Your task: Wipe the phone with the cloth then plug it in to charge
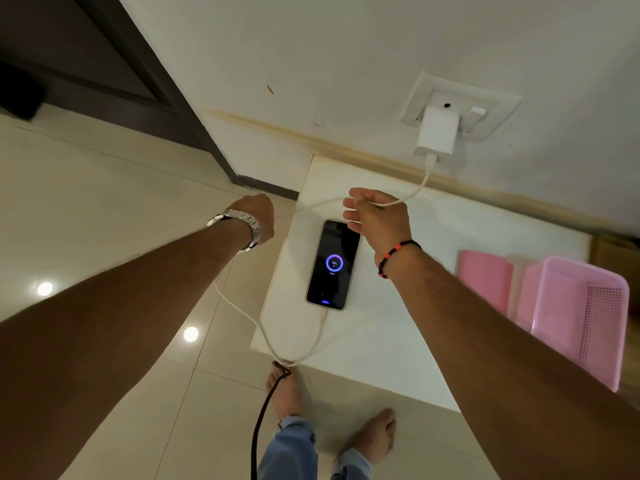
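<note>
The phone (333, 265) lies face up on the small white table (381, 358), its screen lit with a charging ring. A white charging cable (266, 337) is plugged into its near end and loops off the table's front-left corner. From there it runs up behind my left arm and across to the white charger (437, 131) in the wall socket (460, 105). My right hand (375, 214) hovers over the phone's far end, the cable pinched between thumb and fingers. My left hand (254, 211) is a fist at the table's left edge where the cable leads; its fingers are hidden.
A pink folded piece (485, 278) and a pink plastic basket (581, 317) sit at the table's right end. A dark door frame (180, 98) stands at the left. My bare feet (375, 441) are on the glossy tiled floor below, and a dark cord (261, 420) hangs in front of me.
</note>
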